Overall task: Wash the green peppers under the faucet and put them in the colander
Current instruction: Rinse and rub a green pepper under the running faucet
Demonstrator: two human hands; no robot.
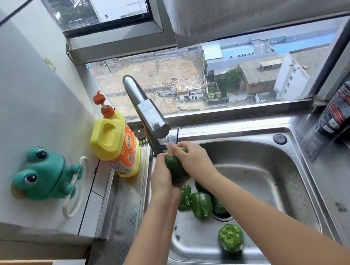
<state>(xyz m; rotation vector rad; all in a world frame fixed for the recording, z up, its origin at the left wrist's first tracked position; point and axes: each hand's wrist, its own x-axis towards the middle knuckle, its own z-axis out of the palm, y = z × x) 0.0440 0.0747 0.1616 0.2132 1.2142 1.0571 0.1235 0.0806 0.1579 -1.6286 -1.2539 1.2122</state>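
Observation:
Both hands hold one green pepper (174, 167) under the faucet (149, 113), where a thin stream of water falls on it. My left hand (161, 174) cups it from the left and below. My right hand (194, 159) wraps it from the right and above. Several more green peppers lie in the steel sink (268, 162): a cluster (201, 204) beside the drain, partly hidden by my right forearm, and a single one (230, 237) nearer the front edge. No colander is in view.
A yellow detergent bottle (117, 147) with an orange pump stands left of the faucet. A green frog-shaped holder (44, 172) hangs on the left wall. A black pouch (342, 107) leans at the sink's right rear corner. A window runs behind the sink.

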